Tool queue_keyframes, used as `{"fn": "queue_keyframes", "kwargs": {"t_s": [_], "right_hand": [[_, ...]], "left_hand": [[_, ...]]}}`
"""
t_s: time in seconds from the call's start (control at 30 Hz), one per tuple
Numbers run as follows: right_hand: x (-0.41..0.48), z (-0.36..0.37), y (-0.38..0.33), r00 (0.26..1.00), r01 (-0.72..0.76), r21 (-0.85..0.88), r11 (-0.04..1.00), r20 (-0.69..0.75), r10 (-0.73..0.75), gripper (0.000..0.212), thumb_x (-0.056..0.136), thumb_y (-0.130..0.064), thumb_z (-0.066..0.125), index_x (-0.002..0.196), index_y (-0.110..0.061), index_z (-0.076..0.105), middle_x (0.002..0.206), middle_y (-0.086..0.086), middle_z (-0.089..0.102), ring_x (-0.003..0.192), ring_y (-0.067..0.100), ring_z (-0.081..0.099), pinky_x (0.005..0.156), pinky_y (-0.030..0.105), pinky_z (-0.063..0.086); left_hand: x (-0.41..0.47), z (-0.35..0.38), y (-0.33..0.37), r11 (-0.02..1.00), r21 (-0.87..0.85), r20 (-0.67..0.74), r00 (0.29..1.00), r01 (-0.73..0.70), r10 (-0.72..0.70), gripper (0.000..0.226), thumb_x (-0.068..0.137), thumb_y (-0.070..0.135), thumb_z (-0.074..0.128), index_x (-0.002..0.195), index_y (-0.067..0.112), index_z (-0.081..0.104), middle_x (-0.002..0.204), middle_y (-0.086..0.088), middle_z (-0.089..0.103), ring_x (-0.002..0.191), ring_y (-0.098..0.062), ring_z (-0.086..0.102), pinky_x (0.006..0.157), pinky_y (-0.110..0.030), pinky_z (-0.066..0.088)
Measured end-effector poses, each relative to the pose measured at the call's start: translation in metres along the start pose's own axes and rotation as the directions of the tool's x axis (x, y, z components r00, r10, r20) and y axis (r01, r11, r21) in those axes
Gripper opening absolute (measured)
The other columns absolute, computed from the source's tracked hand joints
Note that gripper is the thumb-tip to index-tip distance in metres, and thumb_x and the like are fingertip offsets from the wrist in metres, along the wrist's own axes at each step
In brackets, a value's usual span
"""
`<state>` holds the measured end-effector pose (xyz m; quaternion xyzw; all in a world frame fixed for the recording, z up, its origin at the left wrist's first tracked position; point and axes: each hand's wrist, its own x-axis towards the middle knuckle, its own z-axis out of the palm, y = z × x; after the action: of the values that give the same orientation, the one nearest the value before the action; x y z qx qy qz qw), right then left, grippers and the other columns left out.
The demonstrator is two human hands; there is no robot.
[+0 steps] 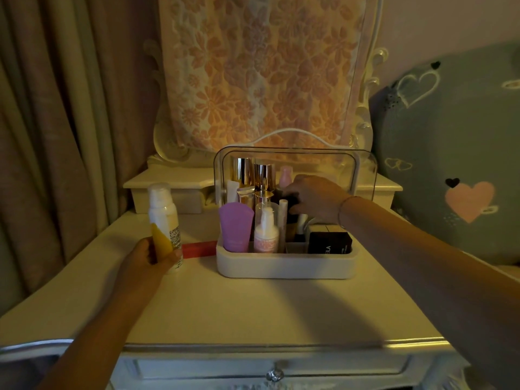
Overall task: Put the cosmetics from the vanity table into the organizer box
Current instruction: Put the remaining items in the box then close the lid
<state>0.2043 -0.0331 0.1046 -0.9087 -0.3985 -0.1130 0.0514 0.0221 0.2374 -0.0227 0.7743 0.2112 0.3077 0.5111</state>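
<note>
Left hand (146, 256) grips spray bottle (163, 212); right hand (315, 198) grasps dark item (292, 200) inside organizer box (284, 266)

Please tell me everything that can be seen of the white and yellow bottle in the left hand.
The white and yellow bottle is tall and round, plastic by its look, with a clear cap over a white nozzle, a yellow patch low in front and dark print on its side. It stands about upright, left of the organizer box and apart from it. The left hand grips its lower part.
</note>
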Motion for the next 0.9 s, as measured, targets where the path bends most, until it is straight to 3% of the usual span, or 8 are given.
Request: {"fn": "queue_keyframes", "kwargs": {"t_s": [0.17,0.3,0.4,0.53,0.6,0.67,0.77,0.9], "right_hand": [[-0.002,-0.008,-0.001,0.998,-0.009,0.129,0.992,0.058,0.001,0.032,0.079,-0.023,0.072,0.11,-0.018,0.065,0.11,0.004,0.067,0.085,0.012,0.054,0.072,0.022,0.035],[-0.011,-0.014,-0.001,0.998,-0.068,0.35,0.934,0.039,0.058,0.027,0.082,-0.015,0.07,0.108,-0.019,0.064,0.106,-0.002,0.064,0.049,0.003,0.061,0.046,0.015,0.047],[-0.026,-0.018,-0.005,0.987,-0.075,0.428,0.901,-0.1,0.13,0.024,0.085,-0.014,0.066,0.108,-0.021,0.064,0.106,-0.005,0.065,0.057,0.011,0.067,0.056,0.027,0.058],[-0.051,-0.02,-0.012,0.924,-0.015,0.387,0.922,-0.347,0.161,0.034,0.087,-0.017,0.064,0.12,-0.025,0.061,0.107,-0.008,0.061,0.079,0.016,0.062,0.067,0.026,0.049],[-0.064,-0.026,-0.013,0.896,0.014,0.457,0.889,-0.4,0.192,0.034,0.087,-0.015,0.064,0.12,-0.022,0.06,0.104,-0.007,0.06,0.079,0.017,0.063,0.07,0.032,0.052],[-0.077,-0.035,-0.013,0.892,0.055,0.551,0.833,-0.402,0.207,0.03,0.088,-0.013,0.063,0.117,-0.021,0.061,0.1,-0.009,0.059,0.074,0.015,0.065,0.068,0.035,0.055],[-0.094,-0.046,-0.009,0.905,0.077,0.592,0.802,-0.379,0.194,0.026,0.089,-0.012,0.062,0.108,-0.029,0.058,0.093,-0.016,0.061,0.067,0.008,0.067,0.061,0.028,0.057],[-0.112,-0.053,0.006,0.941,0.045,0.608,0.793,-0.293,0.171,0.027,0.088,-0.011,0.063,0.115,-0.017,0.062,0.099,-0.005,0.065,0.067,0.009,0.066,0.055,0.023,0.056]], "left_hand": [[-0.001,0.0,0.0,1.0,-0.022,0.006,1.0,0.003,-0.003,0.03,0.077,0.023,0.072,0.103,0.02,0.057,0.099,-0.002,0.065,0.089,-0.018,0.062,0.075,-0.033,0.047],[-0.001,0.001,0.0,1.0,-0.021,-0.011,1.0,-0.007,0.007,0.028,0.077,0.022,0.072,0.101,0.019,0.058,0.094,-0.002,0.065,0.084,-0.015,0.061,0.067,-0.029,0.044],[-0.001,0.001,-0.001,1.0,-0.01,-0.008,1.0,0.001,-0.001,0.028,0.077,0.025,0.072,0.1,0.021,0.057,0.091,0.001,0.065,0.081,-0.01,0.06,0.064,-0.028,0.044],[-0.001,0.0,-0.002,1.0,-0.018,-0.011,1.0,0.007,-0.007,0.029,0.076,0.026,0.073,0.099,0.024,0.056,0.09,0.004,0.064,0.082,-0.011,0.061,0.066,-0.029,0.044],[-0.002,0.001,-0.001,1.0,-0.026,-0.013,1.0,0.002,-0.002,0.028,0.076,0.025,0.073,0.099,0.024,0.057,0.089,0.006,0.064,0.081,-0.008,0.06,0.064,-0.027,0.044],[-0.002,0.001,0.0,1.0,-0.03,-0.008,1.0,-0.005,0.005,0.027,0.077,0.024,0.073,0.099,0.024,0.056,0.089,0.006,0.064,0.08,-0.006,0.059,0.064,-0.026,0.043],[-0.004,0.001,0.001,0.999,-0.043,0.001,1.0,-0.014,0.014,0.029,0.078,0.023,0.071,0.103,0.023,0.055,0.091,0.005,0.062,0.081,-0.005,0.058,0.064,-0.024,0.042],[-0.006,0.002,0.004,0.998,-0.056,-0.001,1.0,-0.021,0.021,0.03,0.079,0.021,0.071,0.104,0.022,0.055,0.095,0.002,0.062,0.08,-0.006,0.057,0.064,-0.022,0.041]]}}
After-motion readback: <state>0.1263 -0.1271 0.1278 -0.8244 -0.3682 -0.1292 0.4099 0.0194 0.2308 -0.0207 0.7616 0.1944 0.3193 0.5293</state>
